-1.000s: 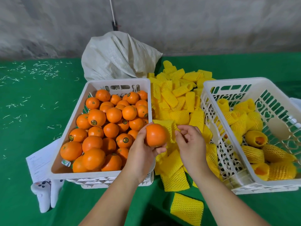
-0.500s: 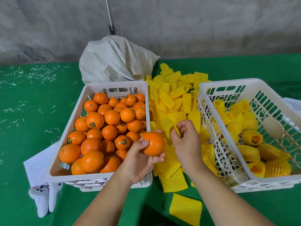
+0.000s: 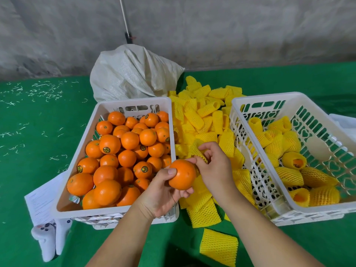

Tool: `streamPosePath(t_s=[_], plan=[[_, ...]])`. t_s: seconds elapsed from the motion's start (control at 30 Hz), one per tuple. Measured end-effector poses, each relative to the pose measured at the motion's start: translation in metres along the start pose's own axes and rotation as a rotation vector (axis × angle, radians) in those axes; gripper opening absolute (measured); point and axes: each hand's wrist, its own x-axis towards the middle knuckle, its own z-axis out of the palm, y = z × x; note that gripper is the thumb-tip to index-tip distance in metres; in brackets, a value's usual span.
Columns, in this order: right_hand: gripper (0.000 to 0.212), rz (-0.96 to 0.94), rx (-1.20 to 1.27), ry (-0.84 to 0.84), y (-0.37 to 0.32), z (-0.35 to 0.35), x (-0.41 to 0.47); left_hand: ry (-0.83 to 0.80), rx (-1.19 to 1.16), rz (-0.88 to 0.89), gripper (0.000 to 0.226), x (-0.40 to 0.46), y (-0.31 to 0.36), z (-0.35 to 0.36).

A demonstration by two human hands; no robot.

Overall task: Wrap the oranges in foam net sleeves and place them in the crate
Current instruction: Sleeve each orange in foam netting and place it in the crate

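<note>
a full crate (image 3: 63, 189) of bare oranges left of the left hand (image 3: 161, 191) shows most of the job remains. that hand's grip is closed around one orange (image 3: 182, 174); touching it, the right hand (image 3: 213, 168) pinches a yellow foam net sleeve (image 3: 195, 149), not yet on the fruit. behind lies the loose sleeve pile (image 3: 202, 116) on the green worktop (image 3: 38, 151). right of both hands, the receiving crate (image 3: 289, 206) holds about a dozen wrapped oranges (image 3: 289, 176); nothing blocks the way.

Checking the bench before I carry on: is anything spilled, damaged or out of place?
Nothing looks damaged. Oddities: a white game controller lies beside the white plastic crate of bare oranges, on a printed paper sheet. Pale shreds litter the green cloth at far left.
</note>
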Motion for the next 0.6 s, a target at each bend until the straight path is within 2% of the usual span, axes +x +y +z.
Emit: streamPosePath(t_s=[0.1, 0.2, 0.27, 0.33, 0.43, 0.53, 0.6], plan=[[0.021, -0.053, 0.019, -0.015, -0.003, -0.008, -0.005, 0.202, -0.003, 0.135, 0.099, 0.006, -0.004, 0.006], [0.015, -0.121, 0.014, -0.019, -0.007, -0.009, -0.018, 0.274, 0.091, 0.290, 0.100, 0.012, -0.014, 0.005], [0.010, -0.164, 0.026, -0.027, -0.010, -0.004, -0.030, 0.317, 0.186, 0.366, 0.084, 0.010, -0.019, 0.003], [0.009, -0.193, 0.036, -0.009, -0.011, -0.001, -0.039, 0.319, 0.333, 0.397, 0.083, 0.006, -0.022, -0.002], [0.014, -0.212, 0.033, 0.018, -0.012, -0.005, -0.039, 0.218, 0.413, 0.350, 0.088, 0.001, -0.025, -0.007], [0.015, -0.303, 0.009, 0.029, -0.013, -0.013, -0.038, 0.270, 0.632, 0.424, 0.082, 0.003, -0.025, -0.003], [0.015, -0.425, -0.051, 0.027, -0.013, -0.015, -0.041, 0.333, 0.592, 0.481, 0.078, 0.007, -0.028, 0.001]])
